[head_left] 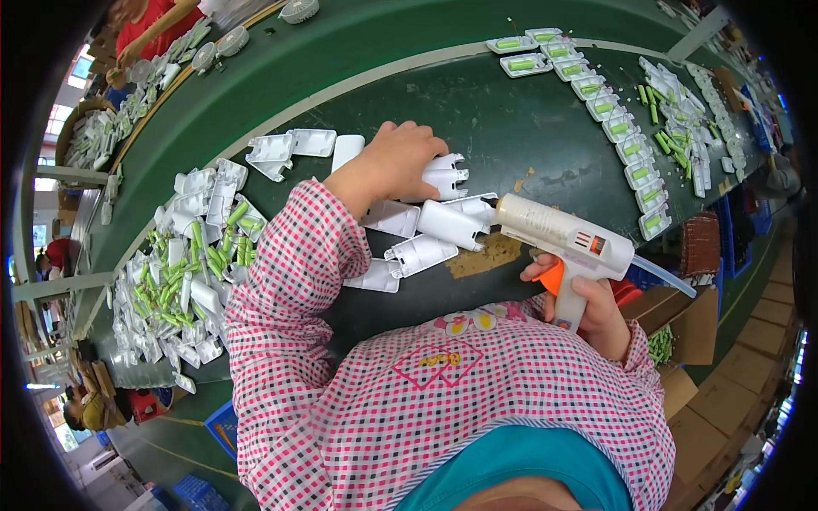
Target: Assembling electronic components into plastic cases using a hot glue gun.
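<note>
My left hand (394, 162) reaches over the green table with its fingers curled on a white plastic shell (445, 177). The back of the hand hides part of its grip. Below it lie several more white shells (419, 255), some with the hollow side up, some face down. A white hot glue gun (567, 234) with an orange trigger is in my right hand (596, 308), which is closed round its handle. The gun's dark nozzle points left, close to the loose shells, and a clear glue stick (665, 277) sticks out of its back end.
At left lies a heap of white shells and green battery cells (183, 281). A curved row of shells with green cells (620, 128) runs along the right, with loose green cells (673, 149) beyond it. A cardboard box (686, 328) stands at right. Another person (158, 30) works at upper left.
</note>
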`<state>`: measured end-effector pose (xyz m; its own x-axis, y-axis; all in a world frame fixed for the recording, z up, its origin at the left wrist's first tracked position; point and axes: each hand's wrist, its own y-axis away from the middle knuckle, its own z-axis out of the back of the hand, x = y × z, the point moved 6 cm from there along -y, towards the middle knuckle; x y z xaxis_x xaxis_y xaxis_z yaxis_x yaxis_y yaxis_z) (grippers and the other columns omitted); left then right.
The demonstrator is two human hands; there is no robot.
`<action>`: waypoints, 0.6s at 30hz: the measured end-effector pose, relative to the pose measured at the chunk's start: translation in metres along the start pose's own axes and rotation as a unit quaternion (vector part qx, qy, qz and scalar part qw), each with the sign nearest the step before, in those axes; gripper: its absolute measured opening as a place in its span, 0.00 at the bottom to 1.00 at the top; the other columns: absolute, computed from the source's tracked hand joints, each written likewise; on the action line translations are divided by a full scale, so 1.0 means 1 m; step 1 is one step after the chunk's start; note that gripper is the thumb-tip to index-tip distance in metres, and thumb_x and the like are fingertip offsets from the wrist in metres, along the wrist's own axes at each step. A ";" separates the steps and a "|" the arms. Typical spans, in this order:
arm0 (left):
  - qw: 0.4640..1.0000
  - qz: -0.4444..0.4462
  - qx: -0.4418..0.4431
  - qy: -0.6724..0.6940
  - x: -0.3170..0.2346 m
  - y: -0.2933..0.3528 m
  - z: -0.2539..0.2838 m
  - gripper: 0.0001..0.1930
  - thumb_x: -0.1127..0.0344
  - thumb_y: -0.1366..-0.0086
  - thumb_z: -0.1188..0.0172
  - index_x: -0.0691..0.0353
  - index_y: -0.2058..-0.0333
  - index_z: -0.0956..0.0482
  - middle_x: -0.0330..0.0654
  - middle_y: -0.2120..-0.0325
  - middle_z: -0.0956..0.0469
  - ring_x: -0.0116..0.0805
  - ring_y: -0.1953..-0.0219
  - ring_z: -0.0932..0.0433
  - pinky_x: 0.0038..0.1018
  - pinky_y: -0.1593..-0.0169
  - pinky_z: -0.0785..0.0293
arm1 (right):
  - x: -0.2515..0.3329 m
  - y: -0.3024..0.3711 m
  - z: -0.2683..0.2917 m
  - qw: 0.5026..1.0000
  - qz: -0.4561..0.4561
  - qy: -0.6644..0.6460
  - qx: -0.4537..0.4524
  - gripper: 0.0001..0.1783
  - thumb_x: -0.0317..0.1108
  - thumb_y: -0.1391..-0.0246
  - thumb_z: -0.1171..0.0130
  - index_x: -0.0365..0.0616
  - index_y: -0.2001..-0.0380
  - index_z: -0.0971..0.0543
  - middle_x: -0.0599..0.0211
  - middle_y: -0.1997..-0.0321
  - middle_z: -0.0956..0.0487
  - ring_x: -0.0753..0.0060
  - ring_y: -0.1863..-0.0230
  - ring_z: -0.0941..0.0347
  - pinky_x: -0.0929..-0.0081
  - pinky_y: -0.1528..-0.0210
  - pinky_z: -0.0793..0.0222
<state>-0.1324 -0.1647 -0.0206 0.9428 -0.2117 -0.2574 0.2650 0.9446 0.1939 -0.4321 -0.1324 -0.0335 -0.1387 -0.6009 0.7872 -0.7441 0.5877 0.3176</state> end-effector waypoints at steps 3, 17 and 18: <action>1.000 0.003 -0.014 -0.017 -0.011 0.011 -0.005 0.33 0.55 0.54 0.29 0.55 0.48 0.25 0.43 0.59 0.24 0.44 0.49 0.27 0.40 0.45 0.36 | 0.001 0.002 0.006 1.000 0.005 -0.002 0.003 0.35 0.45 0.49 0.39 0.32 0.45 0.32 0.43 0.50 0.24 0.51 0.46 0.25 0.76 0.74 0.19; 0.969 0.047 -0.237 -0.045 -0.006 -0.001 0.001 0.22 0.59 0.52 0.28 0.62 0.62 0.24 0.47 0.63 0.27 0.49 0.61 0.25 0.42 0.57 0.28 | -0.005 0.003 0.011 0.999 0.002 -0.043 0.018 0.33 0.43 0.49 0.41 0.30 0.45 0.32 0.43 0.50 0.25 0.48 0.48 0.24 0.73 0.76 0.19; 0.969 0.042 -0.241 -0.032 -0.010 -0.002 -0.003 0.21 0.59 0.52 0.28 0.62 0.61 0.23 0.47 0.63 0.27 0.49 0.61 0.25 0.42 0.58 0.28 | -0.004 0.003 0.010 0.999 0.006 -0.046 0.021 0.33 0.42 0.49 0.41 0.30 0.45 0.32 0.43 0.50 0.25 0.47 0.47 0.24 0.72 0.76 0.19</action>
<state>-0.1428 -0.1639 -0.0213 0.9716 -0.1300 -0.1976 0.0764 0.9631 -0.2580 -0.4402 -0.1334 -0.0413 -0.2064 -0.6425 0.7379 -0.7685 0.5733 0.2842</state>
